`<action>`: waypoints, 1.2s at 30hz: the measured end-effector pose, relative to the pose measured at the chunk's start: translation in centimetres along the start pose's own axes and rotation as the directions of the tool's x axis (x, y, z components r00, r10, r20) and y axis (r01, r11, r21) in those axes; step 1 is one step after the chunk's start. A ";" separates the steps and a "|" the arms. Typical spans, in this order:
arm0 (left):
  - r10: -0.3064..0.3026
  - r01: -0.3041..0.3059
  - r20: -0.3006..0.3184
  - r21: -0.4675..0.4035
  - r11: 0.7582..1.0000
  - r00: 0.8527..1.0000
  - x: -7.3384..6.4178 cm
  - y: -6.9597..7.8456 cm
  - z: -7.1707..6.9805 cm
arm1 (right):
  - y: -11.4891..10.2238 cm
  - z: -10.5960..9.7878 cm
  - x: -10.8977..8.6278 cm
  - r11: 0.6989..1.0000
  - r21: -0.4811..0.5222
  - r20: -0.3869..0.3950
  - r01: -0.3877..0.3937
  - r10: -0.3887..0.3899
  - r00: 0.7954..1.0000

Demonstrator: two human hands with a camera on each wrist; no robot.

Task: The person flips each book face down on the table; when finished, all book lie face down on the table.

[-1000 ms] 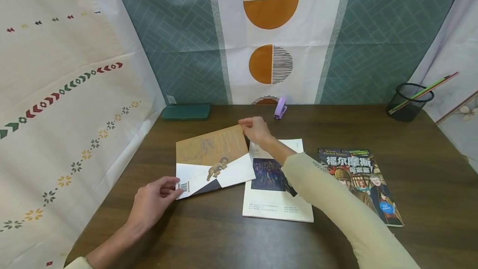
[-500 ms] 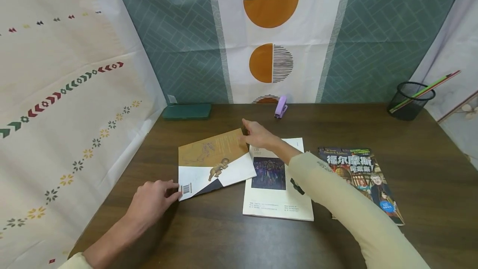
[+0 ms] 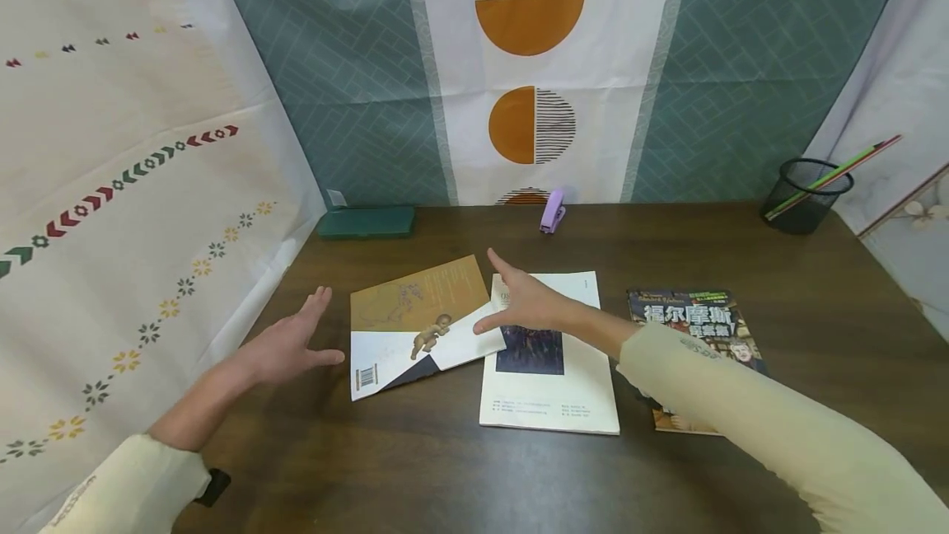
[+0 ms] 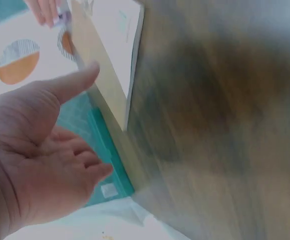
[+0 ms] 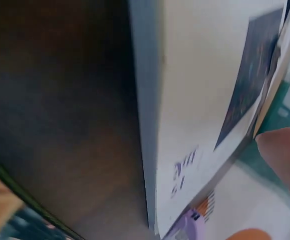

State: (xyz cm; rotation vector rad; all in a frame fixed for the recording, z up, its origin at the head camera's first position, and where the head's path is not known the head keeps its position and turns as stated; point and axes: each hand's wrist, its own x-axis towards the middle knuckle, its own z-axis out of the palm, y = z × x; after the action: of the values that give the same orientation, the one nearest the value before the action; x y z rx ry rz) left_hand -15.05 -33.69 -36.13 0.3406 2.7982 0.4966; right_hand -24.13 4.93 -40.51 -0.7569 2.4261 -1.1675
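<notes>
A booklet with an ochre and white back cover (image 3: 415, 303), printed with a baby figure and a barcode, lies tilted on the table. Its right corner overlaps a white magazine (image 3: 552, 398) with a dark picture. To the left of the booklet my left hand (image 3: 285, 344) is held with fingers extended and thumb apart, holding nothing. My right hand (image 3: 526, 299) is over the white magazine by the booklet's right edge, thumb and fingers spread, nothing in it. Further right lies a colourful comic-style book (image 3: 689, 311), partly hidden under my right sleeve.
At the back of the wooden table (image 3: 371, 468) are a green flat case (image 3: 366, 222) and a lilac stapler (image 3: 552, 211). A black mesh pen cup (image 3: 804, 200) with pencils stands in the back right corner. Printed cloths hang behind and at the left.
Both hands have let go of the booklet, which now lies flat on the table. My left hand has drawn away leftward; my right hand has shifted slightly right and spread its fingers.
</notes>
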 end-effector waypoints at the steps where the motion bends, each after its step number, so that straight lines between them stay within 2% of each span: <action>1: 0.011 -0.011 0.020 -0.018 1.000 1.000 0.4 -0.3 -0.2 | -0.1 0.3 -0.4 1.000 0.002 0.004 0.004 -0.004 1.000; 4: 0.057 -0.055 0.045 -0.050 0.997 0.997 1.6 -1.0 -0.5 | -0.3 1.0 -1.4 1.000 0.005 0.001 -0.002 0.002 1.000; 11: 0.165 -0.163 0.037 -0.053 0.985 0.986 3.9 -2.7 -0.6 | -0.5 2.6 -3.2 1.000 -0.028 -0.042 0.007 -0.008 0.999; 15: 0.185 -0.183 0.066 -0.039 0.982 0.981 4.7 -3.0 -0.7 | -0.3 3.3 -3.9 0.999 -0.027 -0.073 0.027 -0.029 0.997; 24: 0.117 -0.131 0.180 0.068 0.989 0.977 6.1 -3.2 -0.4 | -0.5 4.6 -4.7 0.998 0.006 -0.142 0.063 -0.061 0.988; 27: 0.100 -0.118 0.183 0.092 0.989 0.978 6.3 -3.5 -0.2 | -0.6 5.0 -4.7 0.997 0.032 -0.171 0.068 -0.062 0.983; 30: 0.092 -0.111 0.173 0.103 0.988 0.981 6.5 -3.5 -0.1 | -0.8 5.3 -4.7 0.998 0.052 -0.204 0.040 -0.028 0.979; 33: 0.087 -0.105 0.158 0.110 0.988 0.984 6.6 -3.5 0.0 | -0.9 5.3 -4.6 0.999 0.050 -0.229 0.003 0.008 0.973; 36: 0.086 -0.103 0.142 0.118 0.988 0.986 6.8 -3.6 0.1 | -0.9 5.4 -4.5 1.000 0.026 -0.248 0.003 0.003 0.969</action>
State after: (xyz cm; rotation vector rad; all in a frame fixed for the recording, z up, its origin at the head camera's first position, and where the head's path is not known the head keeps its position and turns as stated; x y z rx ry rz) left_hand -21.97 -35.07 -39.09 0.5167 2.6950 0.3055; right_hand -17.48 3.88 -42.67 -0.6357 2.6047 -1.3638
